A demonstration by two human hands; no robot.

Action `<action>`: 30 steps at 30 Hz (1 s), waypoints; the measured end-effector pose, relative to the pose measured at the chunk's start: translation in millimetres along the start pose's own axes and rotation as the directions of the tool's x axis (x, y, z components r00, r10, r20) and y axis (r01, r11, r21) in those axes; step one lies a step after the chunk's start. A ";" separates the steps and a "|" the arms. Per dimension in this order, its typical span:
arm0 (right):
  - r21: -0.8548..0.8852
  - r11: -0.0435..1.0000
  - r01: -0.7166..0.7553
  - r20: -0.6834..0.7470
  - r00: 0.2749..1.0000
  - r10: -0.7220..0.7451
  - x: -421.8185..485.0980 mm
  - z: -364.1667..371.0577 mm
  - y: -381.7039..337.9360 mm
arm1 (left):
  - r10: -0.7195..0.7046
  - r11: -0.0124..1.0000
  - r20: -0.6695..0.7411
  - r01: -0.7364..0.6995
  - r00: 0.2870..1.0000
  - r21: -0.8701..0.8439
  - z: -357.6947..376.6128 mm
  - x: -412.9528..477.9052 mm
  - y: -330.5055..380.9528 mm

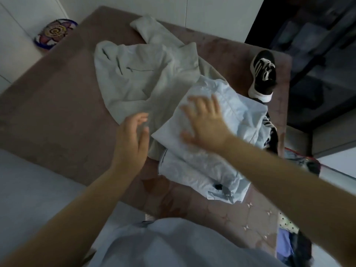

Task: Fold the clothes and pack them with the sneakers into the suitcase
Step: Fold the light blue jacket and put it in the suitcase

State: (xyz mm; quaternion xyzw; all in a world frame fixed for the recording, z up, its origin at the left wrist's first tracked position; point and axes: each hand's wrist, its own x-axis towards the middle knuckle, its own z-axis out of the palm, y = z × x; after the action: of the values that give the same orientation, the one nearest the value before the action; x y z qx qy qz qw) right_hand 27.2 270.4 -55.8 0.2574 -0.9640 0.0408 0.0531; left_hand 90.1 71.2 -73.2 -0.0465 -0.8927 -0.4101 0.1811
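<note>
The right hand [204,124] lies flat with fingers spread on the folded, crinkled pale-blue garment [192,170], which sits on the dusty-mauve bed cover [48,93] from the centre towards 5 o'clock. The left hand [131,139], at about 9 o'clock of the right, is open with relaxed fingers and grasps nothing; blur hides whether it touches the cloth below. The pale grey-green zip-pocket jacket [134,79] lies spread out unfolded at 11 o'clock, its edge under the blue garment, and a black sneaker with white stripes and sole [263,74] lies at 2 o'clock.
</note>
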 end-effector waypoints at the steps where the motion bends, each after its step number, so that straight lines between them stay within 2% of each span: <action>1: -0.004 1.000 0.017 -0.064 0.998 -0.018 -25.8 13.8 -12.2 | 0.103 0.994 0.071 -0.105 0.992 0.033 4.9 8.0 6.3; 2: -0.014 1.000 0.001 -0.090 0.996 -0.002 -52.2 26.2 -21.6 | 0.193 0.978 0.172 -0.204 0.966 0.048 12.6 14.3 12.1; 4: -0.050 0.998 -0.049 -0.049 0.998 0.046 -100.5 48.6 -28.1 | 0.341 0.914 0.347 -0.394 0.874 0.094 32.4 21.5 23.4; 6: -0.080 0.992 -0.096 0.032 0.995 0.099 -137.0 65.6 -25.7 | 0.374 0.840 0.523 -0.519 0.766 0.159 54.9 26.2 31.2; 8: -0.099 0.987 -0.128 0.124 0.982 0.140 -163.3 77.2 -17.6 | 0.245 0.792 0.705 -0.557 0.666 0.250 74.5 31.0 33.4; 11: -0.109 0.987 -0.121 0.279 0.949 0.147 -193.3 88.0 -4.6 | 0.014 0.749 0.820 -0.549 0.573 0.370 96.9 31.5 19.9; 13: -0.061 0.990 -0.131 0.280 0.949 0.143 -199.7 87.8 -0.7 | -0.075 0.757 0.847 -0.523 0.527 0.392 103.0 31.5 11.0; 14: 0.002 0.984 -0.180 0.233 0.957 0.175 -196.4 81.2 -0.8 | -0.104 0.753 0.853 -0.521 0.511 0.403 105.0 31.3 8.4; 16: 0.186 0.940 -0.287 0.031 0.958 0.286 -177.8 60.6 1.1 | -0.098 0.717 0.844 -0.551 0.527 0.427 107.3 31.9 8.3; 18: 0.271 0.905 -0.327 -0.150 0.915 0.375 -151.7 41.5 7.9 | 0.055 0.704 0.770 -0.572 0.635 0.421 108.9 36.3 16.6; 20: 0.237 0.900 -0.365 -0.203 0.888 0.413 -121.8 26.7 19.4 | 0.237 0.715 0.662 -0.589 0.711 0.377 112.6 45.0 29.8; 22: 0.207 0.880 -0.427 -0.089 0.888 0.451 -93.2 17.0 33.6 | 0.294 0.726 0.601 -0.582 0.743 0.365 121.5 59.6 40.6; 25: 0.106 0.868 -0.486 0.201 0.865 0.460 -68.5 22.1 63.0 | 0.169 0.766 0.646 -0.511 0.745 0.390 136.5 75.6 44.5; 30: -0.065 0.879 -0.472 0.428 0.783 0.452 -71.8 44.8 95.0 | 0.028 0.739 0.720 -0.499 0.693 0.452 155.8 66.8 7.8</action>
State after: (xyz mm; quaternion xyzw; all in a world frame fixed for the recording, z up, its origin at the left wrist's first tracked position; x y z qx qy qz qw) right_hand 37.9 383.0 -113.9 0.0171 -0.9837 0.0166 -0.1783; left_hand -14.7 188.6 -136.7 -0.2654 -0.9600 -0.0161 -0.0881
